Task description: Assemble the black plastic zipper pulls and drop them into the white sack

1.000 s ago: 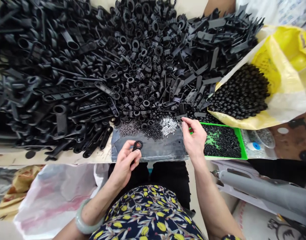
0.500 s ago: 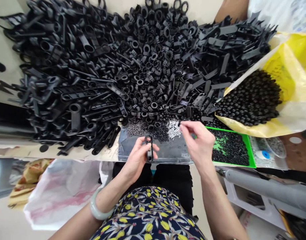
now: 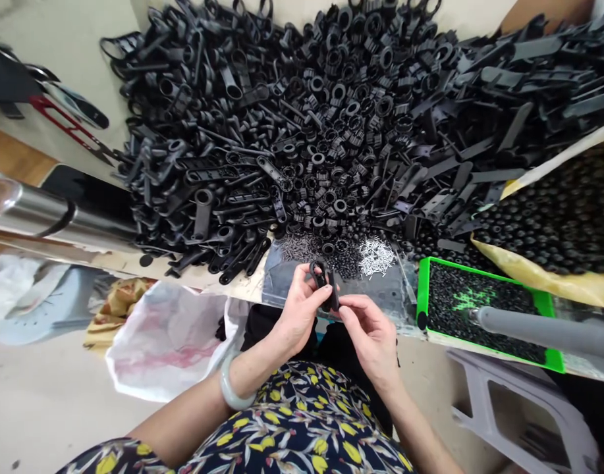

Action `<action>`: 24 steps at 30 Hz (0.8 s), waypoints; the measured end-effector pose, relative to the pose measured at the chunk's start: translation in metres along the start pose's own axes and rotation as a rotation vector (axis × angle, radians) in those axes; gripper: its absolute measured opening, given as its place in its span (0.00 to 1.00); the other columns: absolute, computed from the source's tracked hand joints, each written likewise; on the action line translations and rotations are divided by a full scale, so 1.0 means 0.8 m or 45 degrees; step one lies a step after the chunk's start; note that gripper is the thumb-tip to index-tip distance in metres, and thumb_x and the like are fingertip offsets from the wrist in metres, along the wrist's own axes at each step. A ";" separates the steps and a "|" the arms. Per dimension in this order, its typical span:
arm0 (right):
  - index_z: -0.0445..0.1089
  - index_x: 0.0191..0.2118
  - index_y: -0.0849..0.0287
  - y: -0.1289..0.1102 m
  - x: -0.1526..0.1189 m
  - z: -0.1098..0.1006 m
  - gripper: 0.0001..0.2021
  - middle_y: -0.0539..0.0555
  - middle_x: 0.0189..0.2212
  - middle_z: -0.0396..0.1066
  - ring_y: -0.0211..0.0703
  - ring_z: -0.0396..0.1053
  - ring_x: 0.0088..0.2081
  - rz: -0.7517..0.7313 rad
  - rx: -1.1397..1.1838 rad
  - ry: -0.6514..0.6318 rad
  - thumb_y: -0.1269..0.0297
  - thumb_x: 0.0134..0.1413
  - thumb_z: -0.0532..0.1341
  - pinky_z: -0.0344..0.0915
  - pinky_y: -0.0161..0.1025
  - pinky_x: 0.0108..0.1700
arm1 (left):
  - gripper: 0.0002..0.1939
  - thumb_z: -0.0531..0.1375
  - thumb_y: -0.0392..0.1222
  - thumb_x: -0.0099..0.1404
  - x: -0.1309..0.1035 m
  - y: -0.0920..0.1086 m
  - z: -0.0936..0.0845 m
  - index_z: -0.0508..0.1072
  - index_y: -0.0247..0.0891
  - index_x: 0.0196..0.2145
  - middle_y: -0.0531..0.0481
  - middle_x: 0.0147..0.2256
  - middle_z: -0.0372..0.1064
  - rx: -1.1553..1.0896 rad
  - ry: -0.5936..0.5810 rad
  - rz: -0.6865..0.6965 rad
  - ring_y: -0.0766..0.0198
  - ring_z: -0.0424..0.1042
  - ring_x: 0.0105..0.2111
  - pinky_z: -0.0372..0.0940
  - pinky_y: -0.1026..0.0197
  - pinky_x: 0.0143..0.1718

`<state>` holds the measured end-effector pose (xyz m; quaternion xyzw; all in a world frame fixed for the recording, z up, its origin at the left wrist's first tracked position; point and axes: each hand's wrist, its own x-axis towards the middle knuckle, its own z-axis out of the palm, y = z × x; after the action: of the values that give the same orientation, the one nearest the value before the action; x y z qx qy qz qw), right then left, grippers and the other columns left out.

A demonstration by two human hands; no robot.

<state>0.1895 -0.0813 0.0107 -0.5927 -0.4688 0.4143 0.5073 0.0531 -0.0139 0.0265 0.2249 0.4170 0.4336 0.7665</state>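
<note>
My left hand (image 3: pixel 298 309) grips a black plastic handle piece (image 3: pixel 319 271) with a ring at its upper end, tilted in front of the worktop's near edge. My right hand (image 3: pixel 368 329) touches the lower end of that piece, thumb and fingertips pressed together; whatever lies between them is too small to make out. Just beyond my hands are a pile of silver pins (image 3: pixel 375 257) and small dark parts (image 3: pixel 299 248) on a grey mat (image 3: pixel 279 283).
Heaped black handles (image 3: pixel 203 214), rings (image 3: pixel 340 206) and flat strips (image 3: pixel 516 125) cover the worktop. On the right are a green tray (image 3: pixel 423 289) and a yellow-edged bag (image 3: pixel 543 270) of black parts. Scissors (image 3: pixel 69 125) and a metal cylinder (image 3: pixel 25 204) are on the left.
My right hand has come from beside the silver pins down to the black piece in my left hand. The piece is now turned and tilted. The view has shifted left.
</note>
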 end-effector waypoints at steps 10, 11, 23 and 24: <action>0.71 0.65 0.51 -0.002 -0.003 -0.033 0.21 0.55 0.47 0.83 0.46 0.83 0.41 -0.313 -0.748 0.182 0.63 0.69 0.63 0.79 0.41 0.46 | 0.19 0.67 0.40 0.68 0.002 -0.006 -0.005 0.60 0.44 0.48 0.52 0.43 0.77 0.008 -0.126 -0.050 0.64 0.76 0.43 0.65 0.58 0.52; 0.71 0.65 0.50 -0.004 -0.005 -0.035 0.20 0.54 0.47 0.83 0.46 0.83 0.42 -0.310 -0.719 0.173 0.65 0.70 0.62 0.79 0.41 0.46 | 0.18 0.66 0.41 0.68 0.002 -0.005 -0.006 0.60 0.44 0.49 0.51 0.44 0.77 0.011 -0.139 -0.070 0.62 0.77 0.44 0.65 0.57 0.53; 0.66 0.70 0.52 0.007 -0.021 -0.014 0.27 0.57 0.47 0.83 0.44 0.83 0.40 -0.645 -0.867 0.042 0.72 0.68 0.63 0.78 0.39 0.45 | 0.15 0.62 0.39 0.66 -0.008 -0.006 0.003 0.60 0.44 0.47 0.48 0.44 0.80 -0.199 -0.172 -0.201 0.54 0.79 0.48 0.62 0.47 0.60; 0.66 0.70 0.52 0.008 -0.022 -0.015 0.27 0.57 0.47 0.83 0.44 0.83 0.40 -0.660 -0.885 0.041 0.72 0.68 0.63 0.78 0.39 0.45 | 0.15 0.62 0.39 0.66 -0.008 -0.008 0.003 0.60 0.44 0.47 0.48 0.43 0.80 -0.199 -0.167 -0.201 0.54 0.79 0.47 0.63 0.47 0.59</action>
<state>0.1981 -0.1009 0.0065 -0.5972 -0.7058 0.0814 0.3721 0.0560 -0.0229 0.0261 0.1590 0.3473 0.3876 0.8390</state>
